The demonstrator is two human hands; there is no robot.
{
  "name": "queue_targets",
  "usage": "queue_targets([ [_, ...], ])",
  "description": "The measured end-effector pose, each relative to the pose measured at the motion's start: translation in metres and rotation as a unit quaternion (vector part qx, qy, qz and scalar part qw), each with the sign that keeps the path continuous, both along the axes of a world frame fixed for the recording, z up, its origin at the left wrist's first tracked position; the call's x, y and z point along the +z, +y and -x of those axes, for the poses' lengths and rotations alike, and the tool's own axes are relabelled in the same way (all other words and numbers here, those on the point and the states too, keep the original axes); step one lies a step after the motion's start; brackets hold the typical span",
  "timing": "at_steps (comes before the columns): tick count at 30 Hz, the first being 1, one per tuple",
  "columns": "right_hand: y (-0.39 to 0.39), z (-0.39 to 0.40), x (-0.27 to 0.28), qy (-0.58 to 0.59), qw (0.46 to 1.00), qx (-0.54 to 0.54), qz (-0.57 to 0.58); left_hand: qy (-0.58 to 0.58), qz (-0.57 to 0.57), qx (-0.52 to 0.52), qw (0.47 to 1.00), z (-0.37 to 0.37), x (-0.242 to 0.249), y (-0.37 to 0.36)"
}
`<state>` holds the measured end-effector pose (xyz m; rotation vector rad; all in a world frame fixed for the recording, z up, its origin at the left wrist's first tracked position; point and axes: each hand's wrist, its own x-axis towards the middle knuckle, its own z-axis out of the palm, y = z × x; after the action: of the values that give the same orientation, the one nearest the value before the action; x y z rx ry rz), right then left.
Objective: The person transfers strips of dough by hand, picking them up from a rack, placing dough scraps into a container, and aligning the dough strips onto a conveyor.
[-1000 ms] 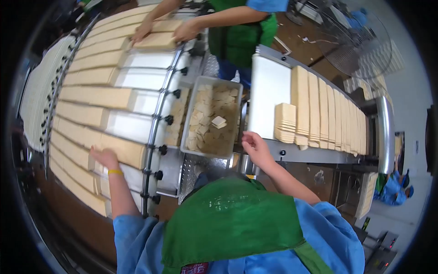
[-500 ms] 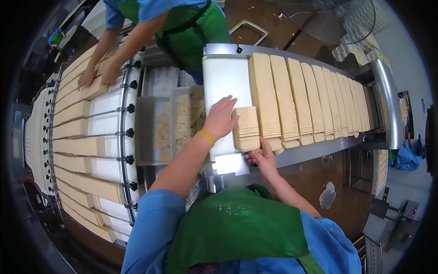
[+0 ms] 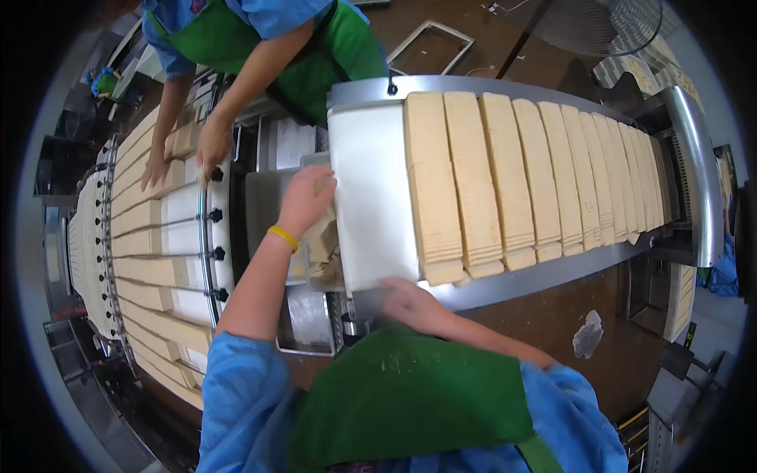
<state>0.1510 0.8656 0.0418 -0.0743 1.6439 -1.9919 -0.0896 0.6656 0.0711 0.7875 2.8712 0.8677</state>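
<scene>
My left hand [image 3: 307,195], a yellow band at its wrist, is off the left side of the white conveyor belt [image 3: 371,197], over a bin of pale scraps. Its fingers are curled round a short stack of pale slices [image 3: 321,240], partly hidden by the hand and tilted over the bin. At the belt's near edge is my right hand [image 3: 412,306], its fingers smeared by motion. Right of the bare belt strip stands a row of long, pale-yellow stacks [image 3: 435,181], with thin layers showing at their near ends.
A second conveyor at the left carries more pale blocks [image 3: 150,296] between metal rods and black knobs [image 3: 218,253]. Across from me, a co-worker in a green apron [image 3: 303,79] has both hands over it. A metal tray [image 3: 309,315] sits below my left forearm.
My left hand has moved left off the belt to the bin, taking the short stack along. My right hand has drawn left and nearer along the belt's near edge.
</scene>
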Motion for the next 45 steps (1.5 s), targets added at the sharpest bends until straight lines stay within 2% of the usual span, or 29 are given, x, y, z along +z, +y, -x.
queue_targets([
  [1, 0.022, -0.014, -0.005, 0.009, 1.000, -0.021, -0.017, -0.002, -0.013, 0.001, 1.000, 0.007, -0.001, 0.012],
  [3, 0.054, -0.040, -0.013, -0.087, 0.990, -0.105, -0.024, -0.023, -0.028, -0.021, 0.999, 0.016, -0.002, 0.047],
  [5, 0.061, -0.047, -0.017, -0.111, 0.972, -0.205, 0.039, -0.047, -0.059, -0.025, 0.997, 0.024, -0.008, 0.084],
  [6, 0.066, -0.048, -0.020, -0.122, 0.957, -0.255, 0.070, -0.003, -0.050, -0.046, 0.998, 0.032, -0.013, 0.103],
  [8, 0.064, -0.036, -0.031, -0.107, 0.953, -0.253, 0.130, 0.084, -0.031, -0.083, 0.993, 0.054, -0.021, 0.138],
  [10, 0.060, -0.018, -0.025, -0.110, 0.939, -0.265, 0.189, 0.112, 0.005, -0.100, 0.989, 0.078, -0.022, 0.173],
  [11, 0.058, -0.013, -0.025, -0.103, 0.949, -0.243, 0.173, 0.125, 0.023, -0.111, 0.986, 0.085, -0.022, 0.187],
  [14, 0.055, -0.017, -0.041, -0.093, 0.934, -0.259, 0.226, 0.095, 0.066, -0.078, 0.990, 0.096, -0.027, 0.220],
  [19, 0.063, -0.005, -0.031, -0.132, 0.953, -0.220, 0.161, 0.113, 0.136, 0.010, 0.984, 0.087, -0.036, 0.219],
  [22, 0.063, -0.001, -0.032, -0.096, 0.967, -0.202, 0.120, 0.041, 0.235, 0.074, 0.968, 0.088, -0.013, 0.192],
  [23, 0.063, 0.002, -0.034, -0.074, 0.972, -0.195, 0.113, 0.079, 0.230, 0.117, 0.963, 0.086, -0.012, 0.175],
  [24, 0.064, 0.009, -0.027, -0.064, 0.983, -0.174, 0.021, 0.208, 0.212, 0.157, 0.942, 0.086, -0.031, 0.150],
  [26, 0.067, 0.029, 0.001, -0.042, 0.977, -0.129, -0.165, 0.009, 0.199, 0.239, 0.950, 0.081, -0.002, 0.110],
  [27, 0.065, 0.038, 0.014, -0.061, 0.970, -0.127, -0.198, 0.002, 0.202, 0.253, 0.946, 0.078, 0.002, 0.091],
  [29, 0.056, 0.043, -0.003, 0.064, 0.933, -0.125, -0.331, -0.010, 0.211, 0.288, 0.934, 0.073, 0.008, 0.041],
  [30, 0.050, 0.046, -0.010, 0.129, 0.905, -0.121, -0.387, -0.066, 0.153, 0.286, 0.944, 0.068, 0.007, 0.020],
  [31, 0.043, 0.052, 0.001, 0.056, 0.901, -0.109, -0.417, -0.120, 0.090, 0.284, 0.947, 0.063, 0.002, 0.004],
  [32, 0.040, 0.052, -0.009, 0.060, 0.898, -0.117, -0.420, -0.168, 0.024, 0.281, 0.945, 0.056, -0.005, -0.014],
  [35, 0.033, 0.051, -0.014, 0.165, 0.885, -0.137, -0.414, -0.129, -0.037, 0.322, 0.937, 0.021, -0.015, -0.048],
  [37, 0.027, 0.045, -0.017, 0.212, 0.866, -0.144, -0.429, -0.118, -0.090, 0.339, 0.929, -0.006, -0.005, -0.068],
  [40, 0.000, 0.050, -0.018, 0.222, 0.896, -0.156, -0.352, -0.020, -0.133, 0.361, 0.923, -0.039, 0.030, -0.112],
  [41, -0.009, 0.052, -0.015, 0.215, 0.912, -0.130, -0.323, 0.037, -0.102, 0.378, 0.919, -0.045, 0.036, -0.135],
  [42, -0.025, 0.055, -0.001, 0.205, 0.930, -0.115, -0.283, 0.072, -0.121, 0.382, 0.914, -0.055, 0.049, -0.156],
  [43, -0.043, 0.058, 0.020, 0.193, 0.945, -0.099, -0.244, 0.088, -0.100, 0.423, 0.896, -0.065, 0.061, -0.177],
  [44, -0.061, 0.059, 0.033, 0.183, 0.958, -0.086, -0.205, 0.115, -0.103, 0.436, 0.887, -0.070, 0.053, -0.209],
  [45, -0.078, 0.058, 0.031, 0.171, 0.968, -0.081, -0.163, 0.082, -0.120, 0.453, 0.880, -0.083, 0.061, -0.235],
])
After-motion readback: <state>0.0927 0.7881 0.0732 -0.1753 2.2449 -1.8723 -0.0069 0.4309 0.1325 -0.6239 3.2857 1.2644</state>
